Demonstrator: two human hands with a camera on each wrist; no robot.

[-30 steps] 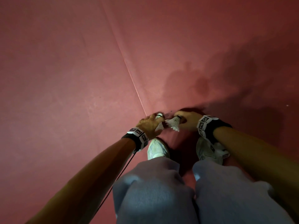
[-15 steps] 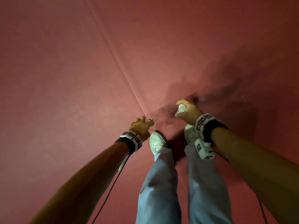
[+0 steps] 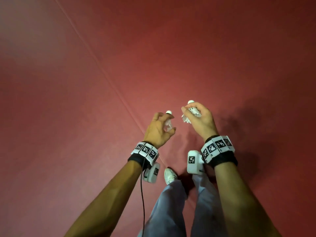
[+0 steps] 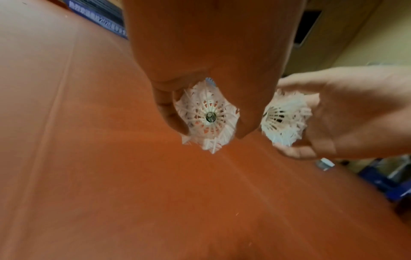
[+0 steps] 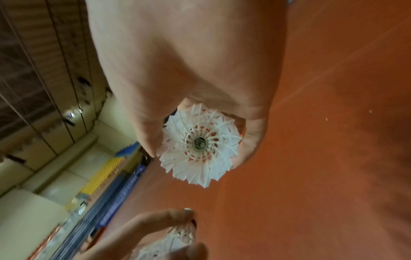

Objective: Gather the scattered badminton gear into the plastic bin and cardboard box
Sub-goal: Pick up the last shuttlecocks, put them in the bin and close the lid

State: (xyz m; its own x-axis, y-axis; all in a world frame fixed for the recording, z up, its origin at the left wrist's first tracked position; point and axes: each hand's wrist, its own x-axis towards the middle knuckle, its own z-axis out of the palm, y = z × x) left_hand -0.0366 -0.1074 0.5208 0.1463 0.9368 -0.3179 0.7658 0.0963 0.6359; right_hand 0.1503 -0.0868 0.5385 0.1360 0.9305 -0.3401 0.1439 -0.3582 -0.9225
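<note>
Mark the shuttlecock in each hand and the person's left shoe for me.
left hand's shuttlecock (image 4: 208, 117), left wrist view: inside of its skirt.
right hand's shuttlecock (image 5: 200, 149), right wrist view: inside of its skirt.
left shoe (image 3: 169, 175), head view: white toe.

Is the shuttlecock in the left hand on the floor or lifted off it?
Lifted. The left hand grips the left shuttlecock by its skirt, with the red floor well below it.
</note>
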